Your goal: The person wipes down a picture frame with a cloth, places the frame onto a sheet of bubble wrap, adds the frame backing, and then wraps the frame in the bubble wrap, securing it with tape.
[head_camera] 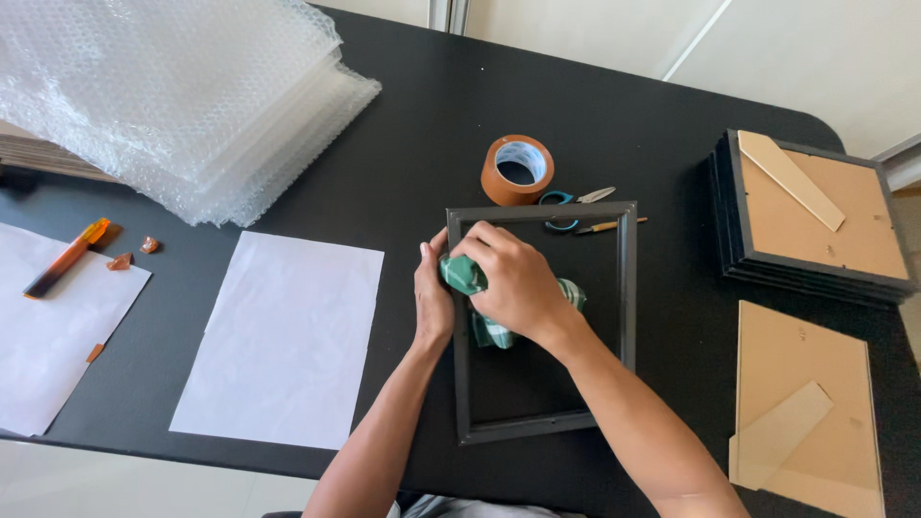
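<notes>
With the frame [628,288] lying flat on the black surface [413,125] below the tape [517,170], the right hand [513,280] grips the green cloth [467,275] and should rub gently while the left hand [432,297], fingers curled on the left rail, steadies it.

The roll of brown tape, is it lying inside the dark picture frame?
No, the roll of brown tape sits on the black table just beyond the top edge of the dark picture frame.
</notes>
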